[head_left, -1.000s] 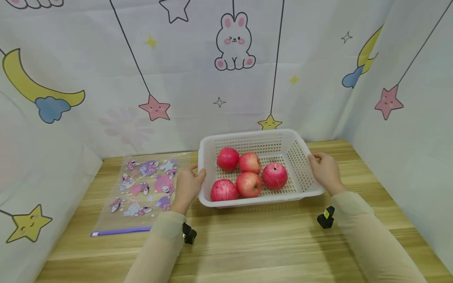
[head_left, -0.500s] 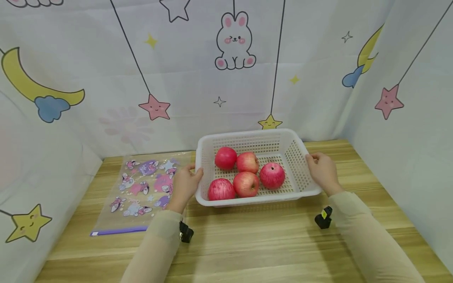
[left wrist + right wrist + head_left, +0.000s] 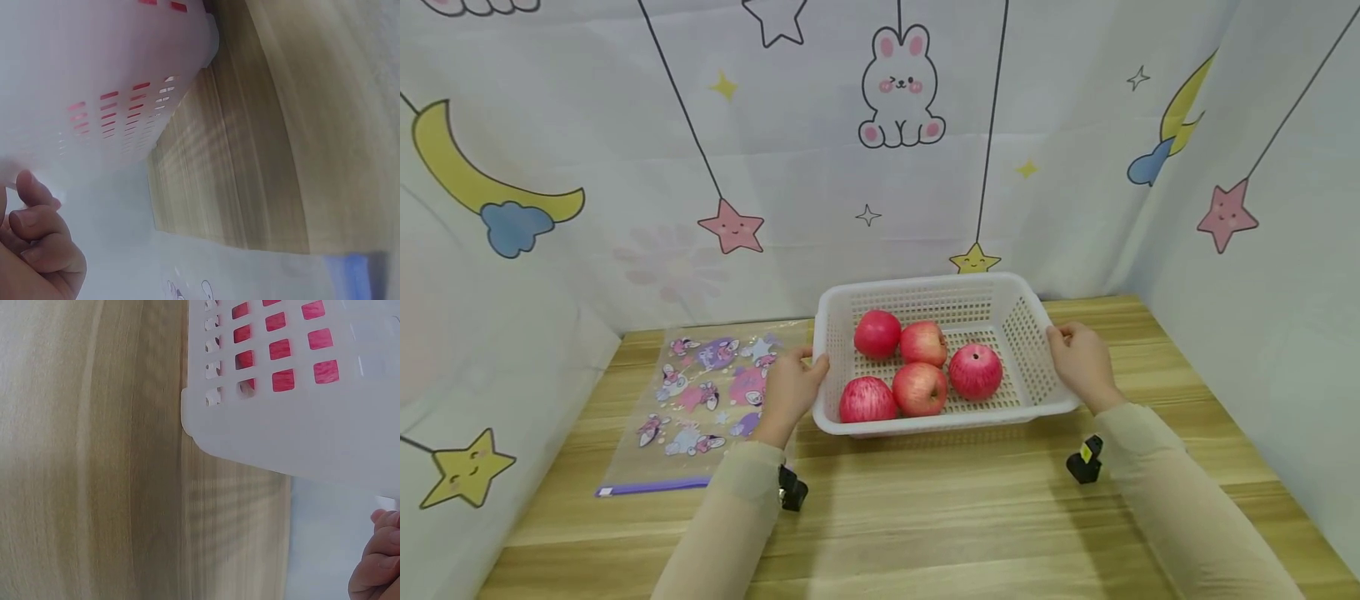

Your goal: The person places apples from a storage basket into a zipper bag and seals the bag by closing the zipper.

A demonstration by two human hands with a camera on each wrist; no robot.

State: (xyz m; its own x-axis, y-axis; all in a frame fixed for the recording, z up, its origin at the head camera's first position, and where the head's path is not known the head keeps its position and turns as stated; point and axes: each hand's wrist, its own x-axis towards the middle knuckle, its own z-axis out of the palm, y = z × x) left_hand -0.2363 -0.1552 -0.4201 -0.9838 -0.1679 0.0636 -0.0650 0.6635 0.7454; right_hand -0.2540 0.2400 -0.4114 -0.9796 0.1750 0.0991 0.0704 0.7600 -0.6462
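A white plastic basket with slotted walls stands at the back of the table, holding several red apples. My left hand grips its left rim, thumb at the edge and fingers curled under it. On the opposite side my right hand pinches the right rim. In the left wrist view, curled fingers are at the rim beside the basket wall. The right wrist view shows fingers at the lower right, near the basket's outer wall.
A clear zip bag with cartoon prints and a purple slider strip lies flat on the wooden table, left of the basket and partly behind the left arm. A printed white curtain hangs close behind.
The basket, with both hands on its rims, has shifted slightly left; the apples moved along with it. Over the last half second it has stayed nearly still.
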